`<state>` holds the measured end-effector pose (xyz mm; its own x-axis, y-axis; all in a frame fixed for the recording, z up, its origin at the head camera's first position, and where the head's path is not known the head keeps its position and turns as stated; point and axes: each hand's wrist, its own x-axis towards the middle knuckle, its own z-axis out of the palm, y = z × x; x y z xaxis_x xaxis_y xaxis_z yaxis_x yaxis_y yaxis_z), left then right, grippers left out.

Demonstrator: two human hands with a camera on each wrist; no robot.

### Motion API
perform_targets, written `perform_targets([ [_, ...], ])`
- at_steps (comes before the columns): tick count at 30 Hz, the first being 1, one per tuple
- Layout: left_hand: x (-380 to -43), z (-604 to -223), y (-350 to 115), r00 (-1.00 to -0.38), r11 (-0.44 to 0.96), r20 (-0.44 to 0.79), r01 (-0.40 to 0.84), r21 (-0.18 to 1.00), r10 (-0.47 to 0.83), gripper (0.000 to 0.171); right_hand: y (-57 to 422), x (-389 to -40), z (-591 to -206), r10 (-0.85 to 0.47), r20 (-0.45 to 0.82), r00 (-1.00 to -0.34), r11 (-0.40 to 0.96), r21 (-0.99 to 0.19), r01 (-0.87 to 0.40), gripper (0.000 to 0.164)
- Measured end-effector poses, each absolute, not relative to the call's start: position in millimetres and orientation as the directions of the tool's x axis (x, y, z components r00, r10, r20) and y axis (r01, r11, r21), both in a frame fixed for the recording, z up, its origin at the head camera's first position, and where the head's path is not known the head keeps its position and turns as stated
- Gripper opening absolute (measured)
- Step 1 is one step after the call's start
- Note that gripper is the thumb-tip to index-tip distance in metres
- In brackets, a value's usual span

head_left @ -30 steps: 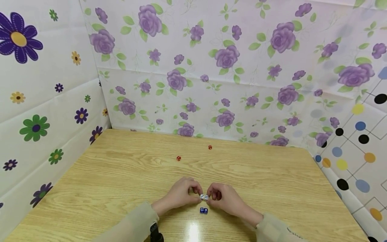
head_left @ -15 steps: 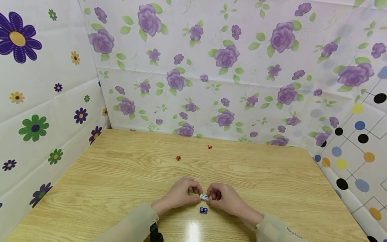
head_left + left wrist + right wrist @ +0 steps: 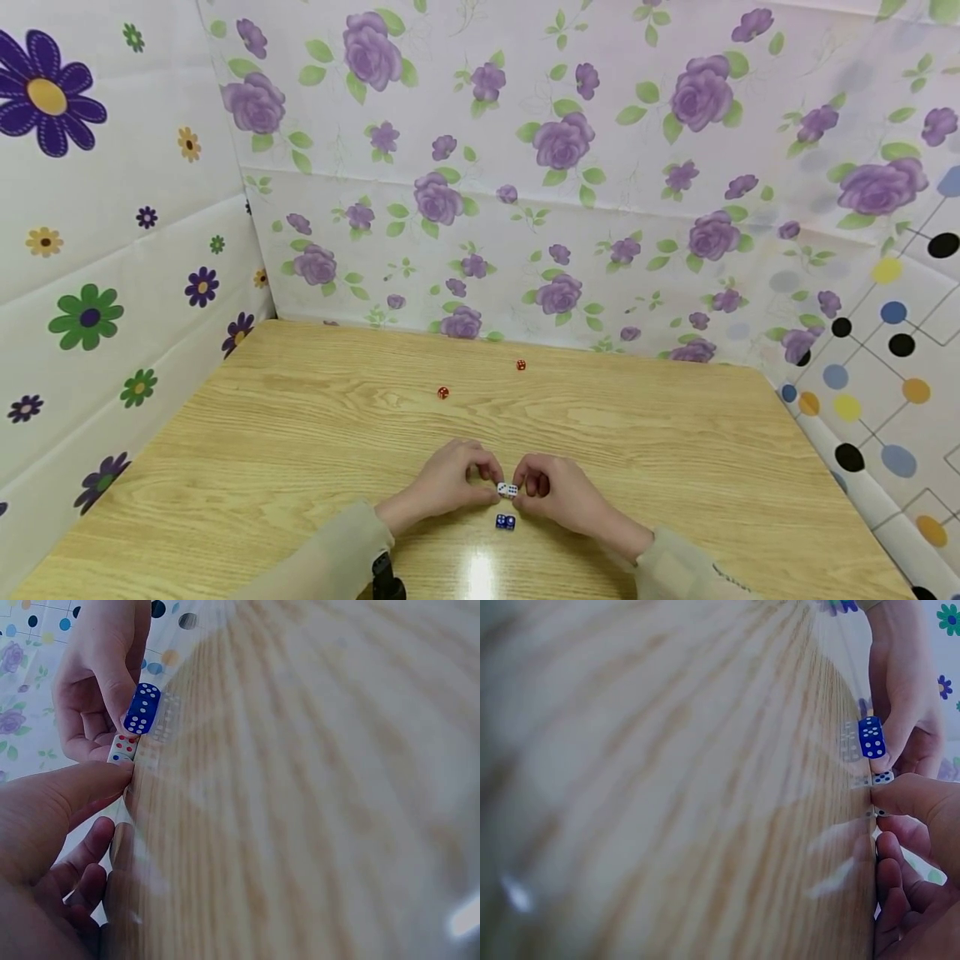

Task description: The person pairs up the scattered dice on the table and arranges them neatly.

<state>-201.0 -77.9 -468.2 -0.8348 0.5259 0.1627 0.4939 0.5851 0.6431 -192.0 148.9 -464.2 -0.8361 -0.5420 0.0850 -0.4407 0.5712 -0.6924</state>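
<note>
Two white dice sit side by side on the table, the left white die [image 3: 502, 488] touching the right white die [image 3: 512, 491]. My left hand [image 3: 453, 479] pinches the left one between thumb and index finger. From the other side, my right hand [image 3: 566, 493] has thumb and index finger on the right one. Just in front of them lie two blue dice [image 3: 506, 522], set against each other and untouched. Both wrist views show the blue dice [image 3: 142, 709] [image 3: 871, 737] close by the fingertips, with the white dice [image 3: 122, 747] [image 3: 883, 778] partly hidden by the thumbs.
Farther back on the wooden table [image 3: 337, 392] lie two separate red dice, one red die [image 3: 443, 392] left of centre and another red die [image 3: 521, 365] nearer the back edge. Flowered cloth [image 3: 480, 208] hangs behind the table, and patterned cloths hang at both sides.
</note>
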Motion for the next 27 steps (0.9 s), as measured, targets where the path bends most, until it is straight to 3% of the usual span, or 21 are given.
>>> perform_targets([
  [27,-202.0,-470.6,-78.3,-0.828,0.584,0.184,0.513,0.629,0.529,0.013,149.2,-193.1,-465.5,-0.541,0.078,-0.837,0.571,-0.697,-0.434,0.013],
])
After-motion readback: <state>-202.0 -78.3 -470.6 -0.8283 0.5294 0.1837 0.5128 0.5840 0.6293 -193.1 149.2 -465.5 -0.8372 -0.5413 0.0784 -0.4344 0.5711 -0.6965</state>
